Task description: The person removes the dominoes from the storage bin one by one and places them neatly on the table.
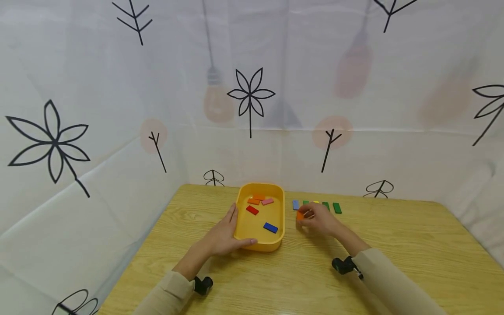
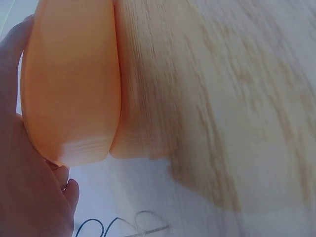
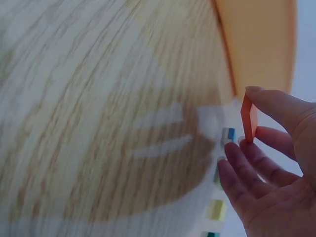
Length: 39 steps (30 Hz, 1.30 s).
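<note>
My left hand (image 1: 222, 234) holds the near left corner of a yellow plastic bin (image 1: 261, 246), its thumb at the near rim and its fingers along the left side. Inside lie small flat blocks: a blue block (image 1: 270, 227), a red block (image 1: 252, 210), a pink block (image 1: 267, 201) and orange blocks (image 1: 253, 201). Right of the bin, my right hand (image 1: 320, 219) pinches an orange block (image 3: 249, 121) between thumb and fingers, upright near the tabletop. Whether it touches the table I cannot tell. Beyond that hand runs a row with a light blue block (image 1: 295, 205) and a green block (image 1: 337, 208).
A yellow block (image 3: 217, 210) and more green ones stand in the row, partly hidden by the right hand in the head view. The wooden table (image 1: 393, 245) ends at a white printed curtain (image 1: 252, 153) at the back and sides.
</note>
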Each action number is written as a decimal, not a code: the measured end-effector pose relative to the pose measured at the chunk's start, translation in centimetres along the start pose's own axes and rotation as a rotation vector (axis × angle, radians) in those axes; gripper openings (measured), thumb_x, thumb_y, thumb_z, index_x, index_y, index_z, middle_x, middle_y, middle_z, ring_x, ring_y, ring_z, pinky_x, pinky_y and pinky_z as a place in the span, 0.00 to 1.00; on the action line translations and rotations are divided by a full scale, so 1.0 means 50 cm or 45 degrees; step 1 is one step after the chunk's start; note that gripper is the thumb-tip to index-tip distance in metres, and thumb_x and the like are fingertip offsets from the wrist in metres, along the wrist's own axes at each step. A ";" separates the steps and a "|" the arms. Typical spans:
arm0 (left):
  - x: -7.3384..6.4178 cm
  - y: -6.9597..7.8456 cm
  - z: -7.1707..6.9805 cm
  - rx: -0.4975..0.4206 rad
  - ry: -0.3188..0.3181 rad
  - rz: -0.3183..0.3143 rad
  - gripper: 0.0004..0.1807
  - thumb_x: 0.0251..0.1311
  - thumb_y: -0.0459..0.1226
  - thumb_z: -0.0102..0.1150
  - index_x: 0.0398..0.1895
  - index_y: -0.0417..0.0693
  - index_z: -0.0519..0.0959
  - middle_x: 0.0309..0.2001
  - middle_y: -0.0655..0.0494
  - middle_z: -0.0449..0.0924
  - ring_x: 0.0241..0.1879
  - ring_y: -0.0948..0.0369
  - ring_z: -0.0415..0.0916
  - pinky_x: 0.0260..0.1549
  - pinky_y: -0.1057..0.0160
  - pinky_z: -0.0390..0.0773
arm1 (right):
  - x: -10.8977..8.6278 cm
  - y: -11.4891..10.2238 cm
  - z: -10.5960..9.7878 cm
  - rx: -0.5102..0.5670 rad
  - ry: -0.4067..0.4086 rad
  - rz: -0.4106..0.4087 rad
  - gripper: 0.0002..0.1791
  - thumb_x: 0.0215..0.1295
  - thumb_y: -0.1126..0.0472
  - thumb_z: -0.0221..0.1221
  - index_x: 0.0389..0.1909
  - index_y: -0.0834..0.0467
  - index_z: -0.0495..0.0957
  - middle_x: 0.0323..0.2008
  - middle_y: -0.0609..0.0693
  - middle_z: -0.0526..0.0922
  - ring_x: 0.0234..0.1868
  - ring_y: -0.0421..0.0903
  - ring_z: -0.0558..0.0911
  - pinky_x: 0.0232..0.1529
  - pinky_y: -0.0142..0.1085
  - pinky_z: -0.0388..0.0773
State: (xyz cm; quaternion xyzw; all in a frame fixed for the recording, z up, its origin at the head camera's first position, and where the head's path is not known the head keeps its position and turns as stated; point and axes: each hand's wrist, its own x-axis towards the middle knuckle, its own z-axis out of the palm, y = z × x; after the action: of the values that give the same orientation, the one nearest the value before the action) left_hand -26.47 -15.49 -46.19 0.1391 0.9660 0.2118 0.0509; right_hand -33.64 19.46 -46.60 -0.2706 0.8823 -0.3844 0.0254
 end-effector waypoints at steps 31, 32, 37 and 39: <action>0.003 0.002 0.003 -0.005 -0.002 0.017 0.72 0.51 0.79 0.52 0.84 0.43 0.36 0.84 0.51 0.29 0.79 0.47 0.49 0.74 0.47 0.59 | 0.024 0.000 0.008 -0.173 -0.057 0.003 0.26 0.65 0.62 0.68 0.58 0.73 0.77 0.45 0.64 0.81 0.41 0.53 0.80 0.45 0.51 0.81; 0.004 0.001 0.003 -0.005 -0.001 0.016 0.72 0.51 0.79 0.53 0.84 0.43 0.36 0.84 0.51 0.29 0.79 0.47 0.49 0.74 0.47 0.59 | 0.021 -0.007 0.004 -0.176 -0.052 -0.007 0.25 0.65 0.62 0.68 0.58 0.73 0.77 0.46 0.65 0.80 0.41 0.55 0.80 0.44 0.51 0.81; 0.005 -0.002 0.004 -0.009 0.005 0.013 0.71 0.52 0.79 0.53 0.84 0.43 0.36 0.84 0.50 0.29 0.79 0.46 0.50 0.73 0.46 0.60 | 0.008 -0.051 -0.021 -0.169 0.000 -0.068 0.23 0.69 0.64 0.65 0.59 0.72 0.76 0.52 0.69 0.78 0.47 0.62 0.81 0.45 0.52 0.82; 0.006 -0.002 0.003 -0.005 0.007 0.016 0.72 0.51 0.79 0.52 0.84 0.43 0.36 0.84 0.50 0.29 0.79 0.46 0.50 0.73 0.46 0.60 | 0.008 -0.070 -0.026 -0.150 0.008 -0.095 0.22 0.69 0.64 0.64 0.59 0.71 0.76 0.53 0.67 0.79 0.48 0.62 0.81 0.46 0.51 0.83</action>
State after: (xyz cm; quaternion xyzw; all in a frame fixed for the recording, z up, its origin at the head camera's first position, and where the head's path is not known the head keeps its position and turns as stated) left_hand -26.76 -15.46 -46.38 0.1443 0.9648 0.2146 0.0471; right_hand -32.71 18.19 -43.21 -0.3031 0.8928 -0.3332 -0.0076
